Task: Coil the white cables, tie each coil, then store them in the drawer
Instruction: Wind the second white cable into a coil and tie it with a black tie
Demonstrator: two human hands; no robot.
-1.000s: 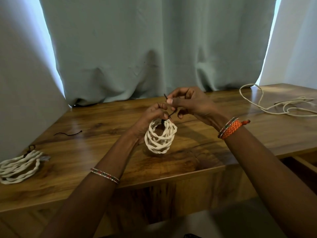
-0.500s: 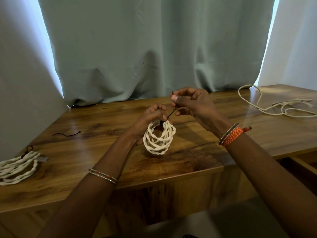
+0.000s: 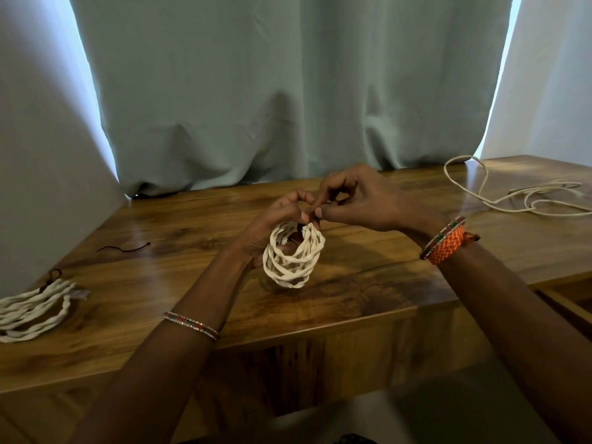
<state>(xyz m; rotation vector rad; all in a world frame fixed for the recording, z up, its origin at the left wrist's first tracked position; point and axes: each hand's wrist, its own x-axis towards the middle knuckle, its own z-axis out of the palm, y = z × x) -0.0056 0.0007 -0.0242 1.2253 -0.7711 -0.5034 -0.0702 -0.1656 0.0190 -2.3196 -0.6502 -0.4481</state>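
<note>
Near edge, far left of table (image 3: 368,302): tied coil (image 3: 30,310) lying flat, dark tie at its top. Far right: open drawer (image 3: 573,302) corner just visible. Mid-table: left hand (image 3: 275,219) grips upright white coil (image 3: 293,254) at its top, bottom of coil at the table surface. Right hand (image 3: 358,200) pinches a dark tie (image 3: 301,226) at the coil's top, fingertips touching the left hand's. Spare tie (image 3: 125,249) lies left of centre. Back right: loose cable (image 3: 499,195), uncoiled. Curtain (image 3: 288,91) behind.
</note>
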